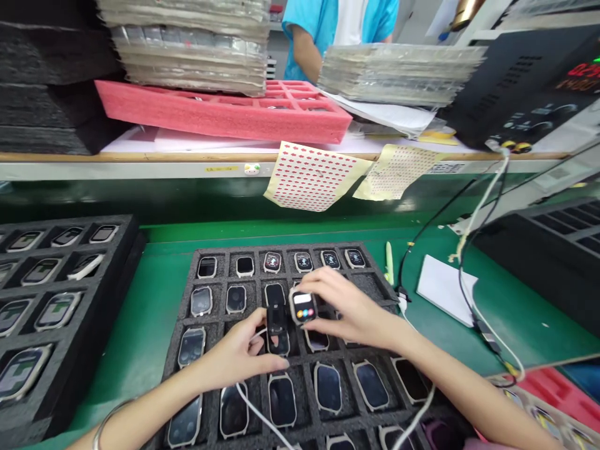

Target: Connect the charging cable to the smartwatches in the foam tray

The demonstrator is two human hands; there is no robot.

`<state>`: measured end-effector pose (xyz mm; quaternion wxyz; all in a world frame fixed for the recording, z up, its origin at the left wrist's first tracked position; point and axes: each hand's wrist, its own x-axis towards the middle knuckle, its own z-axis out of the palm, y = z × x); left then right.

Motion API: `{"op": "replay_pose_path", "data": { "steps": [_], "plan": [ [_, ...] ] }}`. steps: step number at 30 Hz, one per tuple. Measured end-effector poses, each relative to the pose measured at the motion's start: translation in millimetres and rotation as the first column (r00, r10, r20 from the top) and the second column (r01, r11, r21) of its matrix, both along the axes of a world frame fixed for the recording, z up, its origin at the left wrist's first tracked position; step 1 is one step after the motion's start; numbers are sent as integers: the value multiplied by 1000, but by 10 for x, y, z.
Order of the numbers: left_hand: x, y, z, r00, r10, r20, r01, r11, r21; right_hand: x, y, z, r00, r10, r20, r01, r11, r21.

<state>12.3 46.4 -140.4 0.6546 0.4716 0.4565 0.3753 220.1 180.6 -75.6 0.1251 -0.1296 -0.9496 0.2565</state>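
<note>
My right hand [349,306] grips a smartwatch case [304,307] by its sides, thumb below and fingers above. The watch has no strap, and its lit screen shows a white panel and coloured round icons. Close beside it, my left hand [237,347] holds a small black rectangular device [276,320] between its fingers, with the thumb stretched out lower down. A white cable [262,412] runs below this hand; where it joins is hidden. Both hands are above a black foam tray [375,287] whose compartments hold several watch cases, some with lit screens.
Another foam tray of watches [56,306] stands at left. To the right lie a green pen [389,262], white paper [445,289] and cables [462,262]. The shelf above carries a pink foam tray [225,119] and stacked plastic trays [398,72]. Behind it stands a person in blue [309,31].
</note>
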Motion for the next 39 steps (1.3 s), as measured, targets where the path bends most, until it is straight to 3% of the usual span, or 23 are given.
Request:
{"op": "replay_pose_path", "data": {
  "steps": [4, 7, 9, 12, 16, 19, 23, 29, 31, 35, 39],
  "plan": [
    [25, 12, 10, 1000, -18, 7, 18, 1000, -15, 590, 350, 3, 970, -240, 40, 241, 970, -20],
    [50, 54, 17, 998, 65, 5, -65, 997, 36, 1005, 541, -125, 915, -392, 89, 388, 920, 58],
    [57, 76, 18, 992, 126, -11, -125, 990, 64, 1196, 596, -213, 903, -410, 131, 403, 912, 74],
    [51, 81, 5, 990, 115, -84, -110, 992, 53, 1313, 581, -246, 902, -381, 201, 360, 923, 136],
    [42, 72, 0, 992, 100, -77, -97, 994, 44, 1168, 493, -124, 902, -376, 213, 310, 906, 289],
    [36, 77, 18, 994, 113, 4, -113, 992, 57, 905, 462, -67, 946, -270, 177, 230, 949, 217],
    [4, 78, 38, 996, 90, -14, -90, 996, 4, 589, 454, -107, 957, -104, 271, 67, 987, 143],
    [-55, 67, 75, 997, 61, 38, -61, 998, -7, 424, 431, -146, 901, -153, 405, -1, 934, 357],
    [-63, 72, 85, 995, 84, 51, -83, 996, -17, 396, 468, -136, 881, -143, 451, -40, 927, 372],
    [-69, 105, 89, 992, 96, 77, -95, 995, -16, 323, 614, -10, 878, -72, 474, -94, 944, 317],
    [-104, 142, 92, 987, 107, 116, -105, 994, -17, 106, 626, 229, 954, -11, 298, -31, 991, 133]
  ]
}}
